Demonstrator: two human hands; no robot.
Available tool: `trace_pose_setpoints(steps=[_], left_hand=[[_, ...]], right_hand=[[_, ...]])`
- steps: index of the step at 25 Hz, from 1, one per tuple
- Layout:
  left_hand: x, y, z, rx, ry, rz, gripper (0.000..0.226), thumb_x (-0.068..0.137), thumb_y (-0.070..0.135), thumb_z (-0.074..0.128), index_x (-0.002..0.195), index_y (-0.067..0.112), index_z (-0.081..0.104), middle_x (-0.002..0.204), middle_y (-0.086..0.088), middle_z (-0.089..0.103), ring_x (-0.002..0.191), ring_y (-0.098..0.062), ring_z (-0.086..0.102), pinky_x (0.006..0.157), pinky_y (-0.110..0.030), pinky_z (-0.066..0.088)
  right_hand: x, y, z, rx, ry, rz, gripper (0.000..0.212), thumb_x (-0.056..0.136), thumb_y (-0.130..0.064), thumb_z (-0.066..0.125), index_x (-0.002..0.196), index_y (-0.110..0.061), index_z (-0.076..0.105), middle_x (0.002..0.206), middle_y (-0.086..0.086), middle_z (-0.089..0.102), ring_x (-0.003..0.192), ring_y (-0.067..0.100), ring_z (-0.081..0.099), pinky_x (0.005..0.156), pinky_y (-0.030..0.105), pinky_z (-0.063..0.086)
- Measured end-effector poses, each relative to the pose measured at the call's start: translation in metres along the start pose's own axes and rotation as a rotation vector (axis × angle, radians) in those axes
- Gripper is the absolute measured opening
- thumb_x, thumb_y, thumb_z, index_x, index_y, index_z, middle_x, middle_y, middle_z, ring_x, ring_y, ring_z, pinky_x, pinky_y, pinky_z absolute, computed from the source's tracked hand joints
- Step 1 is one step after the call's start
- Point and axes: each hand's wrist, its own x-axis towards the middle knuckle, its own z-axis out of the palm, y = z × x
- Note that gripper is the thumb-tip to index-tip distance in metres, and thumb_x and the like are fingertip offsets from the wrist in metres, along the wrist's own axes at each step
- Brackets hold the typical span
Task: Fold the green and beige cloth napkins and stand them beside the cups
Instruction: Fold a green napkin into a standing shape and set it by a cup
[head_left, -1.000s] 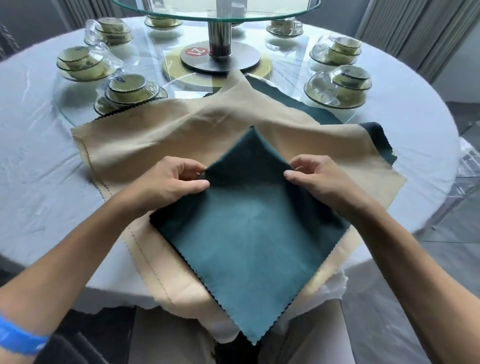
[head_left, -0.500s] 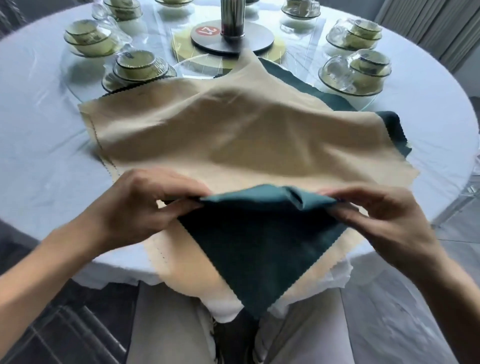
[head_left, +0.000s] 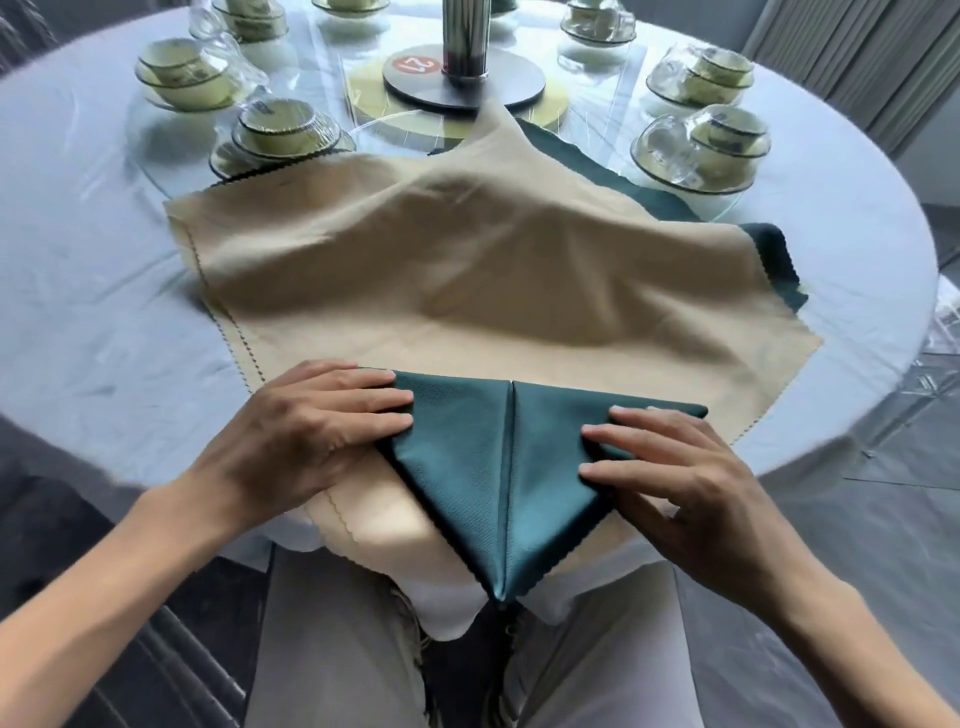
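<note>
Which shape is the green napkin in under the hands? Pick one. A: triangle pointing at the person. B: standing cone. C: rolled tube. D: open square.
A: the green napkin lies flat as a triangle, tip toward the person, with the left hand and right hand pressing its corners.

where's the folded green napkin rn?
Head view, bottom centre: the green napkin lies as a downward-pointing triangle on the beige cloth at the table's near edge, pressed flat between the left hand and right hand.
</note>
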Motion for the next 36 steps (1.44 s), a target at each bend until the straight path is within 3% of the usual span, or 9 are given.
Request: trace_pose_setpoints(steps=[4,6,9,12,14,18,21,32,36], left_hand=[[0.015,0.019,-0.012,-0.004,-0.024,0.007,0.032,0.084,0.018,0.050,0.098,0.018,0.079,0.109,0.007,0.074,0.104,-0.015,0.067,0.097,-0.038,0.045],[0.042,0.032,-0.012,0.013,-0.022,-0.058,0.036,0.089,0.025,0.044,0.108,0.018,0.074,0.108,0.006,0.073,0.101,-0.016,0.065,0.091,-0.036,0.048],[0.084,0.027,-0.002,-0.072,-0.294,-0.244,0.045,0.097,0.049,0.049,0.132,0.022,0.058,0.114,0.006,0.065,0.107,-0.016,0.058,0.090,-0.029,0.042],[0.103,0.009,0.008,-0.295,-0.460,-0.284,0.021,0.093,0.042,0.063,0.104,0.023,0.064,0.087,0.011,0.059,0.083,-0.010,0.054,0.070,-0.024,0.037],[0.103,0.001,0.010,-0.397,-0.393,-0.333,0.013,0.095,0.035,0.063,0.090,0.024,0.059,0.078,0.013,0.056,0.073,-0.009,0.052,0.064,-0.023,0.036],[0.088,0.011,0.022,0.054,-0.062,-0.359,0.020,0.091,0.033,0.061,0.107,0.021,0.062,0.106,0.004,0.061,0.099,-0.021,0.057,0.083,-0.035,0.043],[0.063,0.047,0.031,0.059,-0.027,-0.348,0.040,0.090,0.038,0.045,0.117,0.015,0.065,0.122,-0.002,0.063,0.110,-0.023,0.060,0.094,-0.040,0.049],[0.058,0.098,0.062,-0.239,0.001,-0.391,0.059,0.103,0.041,0.026,0.152,0.008,0.035,0.161,-0.003,0.027,0.149,-0.011,0.022,0.120,-0.028,0.013],[0.058,0.110,0.068,0.019,-0.113,-0.371,0.060,0.101,0.041,0.029,0.146,0.006,0.045,0.155,-0.008,0.039,0.145,-0.019,0.033,0.114,-0.038,0.023]], right_hand=[[0.013,-0.003,-0.010,0.206,-0.029,0.127,0.028,0.086,-0.029,0.055,0.105,-0.028,0.075,0.125,-0.017,0.065,0.128,0.007,0.052,0.110,0.033,0.037],[0.040,0.001,-0.014,0.188,-0.034,0.219,0.031,0.085,-0.037,0.059,0.111,-0.025,0.072,0.115,-0.016,0.068,0.114,0.005,0.058,0.101,0.031,0.043],[0.086,0.007,-0.014,0.006,-0.340,0.235,0.028,0.084,-0.049,0.065,0.103,-0.028,0.065,0.090,-0.014,0.060,0.089,0.011,0.057,0.082,0.032,0.046],[0.115,0.015,-0.021,0.078,-0.626,0.266,0.017,0.087,-0.042,0.068,0.079,-0.029,0.061,0.071,-0.013,0.058,0.067,0.005,0.053,0.061,0.024,0.041],[0.126,0.024,-0.026,0.206,-0.600,0.304,0.018,0.088,-0.035,0.070,0.075,-0.025,0.063,0.067,-0.011,0.058,0.061,0.002,0.050,0.058,0.021,0.039],[0.122,0.027,-0.005,-0.072,-0.169,0.361,0.014,0.084,-0.031,0.068,0.094,-0.022,0.065,0.089,-0.006,0.066,0.086,0.018,0.058,0.076,0.032,0.045],[0.088,-0.004,0.024,-0.159,0.046,0.163,0.023,0.083,-0.028,0.058,0.103,-0.019,0.066,0.107,-0.001,0.065,0.101,0.023,0.057,0.088,0.034,0.040],[0.059,-0.002,0.049,-0.161,-0.051,0.242,0.054,0.095,-0.040,0.032,0.140,-0.019,0.053,0.147,-0.001,0.049,0.140,0.022,0.040,0.115,0.032,0.017],[0.061,-0.012,0.052,-0.046,-0.126,0.296,0.063,0.091,-0.039,0.022,0.148,-0.021,0.040,0.156,-0.005,0.034,0.147,0.015,0.025,0.117,0.024,0.006]])
